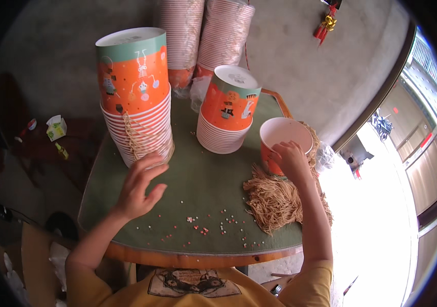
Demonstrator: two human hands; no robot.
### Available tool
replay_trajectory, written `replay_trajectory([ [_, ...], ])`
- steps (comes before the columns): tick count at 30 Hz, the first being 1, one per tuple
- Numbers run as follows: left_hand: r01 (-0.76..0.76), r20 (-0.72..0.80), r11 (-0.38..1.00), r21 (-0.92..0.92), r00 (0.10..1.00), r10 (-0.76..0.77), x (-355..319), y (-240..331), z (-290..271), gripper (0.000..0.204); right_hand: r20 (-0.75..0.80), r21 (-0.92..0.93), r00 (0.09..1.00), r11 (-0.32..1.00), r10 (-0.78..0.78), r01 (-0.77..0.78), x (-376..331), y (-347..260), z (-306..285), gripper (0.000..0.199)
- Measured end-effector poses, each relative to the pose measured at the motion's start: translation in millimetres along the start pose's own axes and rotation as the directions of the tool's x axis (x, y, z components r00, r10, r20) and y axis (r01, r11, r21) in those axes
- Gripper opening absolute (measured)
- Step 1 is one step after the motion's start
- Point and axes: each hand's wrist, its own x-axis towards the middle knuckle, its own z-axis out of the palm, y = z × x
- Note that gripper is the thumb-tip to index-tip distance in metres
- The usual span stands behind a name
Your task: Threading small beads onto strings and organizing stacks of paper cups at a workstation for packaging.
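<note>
Loosely, the left hand (139,190) hung open by the ten-o'clock stack (134,92); the right hand (291,157), grip unclear, touched the three-o'clock tub (287,134).

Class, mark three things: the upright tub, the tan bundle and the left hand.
Upright tub (286,131), head view: its inner wall.
Tan bundle (273,204), head view: its front strands.
Left hand (137,192), head view: back of the hand.

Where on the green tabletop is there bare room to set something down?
The widest bare patch of the green tabletop lies between the left hand, short bucket stack and tan strands. Nearer the front edge, small dots are scattered. Crowded: tall stack at left, wrapped stacks behind, upright bucket and right hand at right.
</note>
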Motion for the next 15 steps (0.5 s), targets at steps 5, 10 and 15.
replay_trajectory([
  [5, -0.042, 0.114, 0.995, -0.087, 0.992, 0.052, 52.8, 30.3, 39.2, 0.052, -0.169, 0.226, 0.982, 0.966, -0.088, 0.125, -35.9, -25.9, -23.4, 0.014],
  [10, -0.083, 0.043, 0.986, -0.148, 0.995, 0.090, 87.2, 52.6, 56.0, 0.058, -0.134, 0.530, 0.971, 0.814, -0.200, 0.240, -57.4, -51.9, -52.7, 0.019],
  [15, -0.059, 0.128, 0.998, -0.035, 0.990, 0.063, 92.1, 48.2, 45.7, 0.047, -0.068, 0.748, 0.969, 0.631, -0.237, 0.207, -62.8, -56.4, -46.9, 0.025],
])
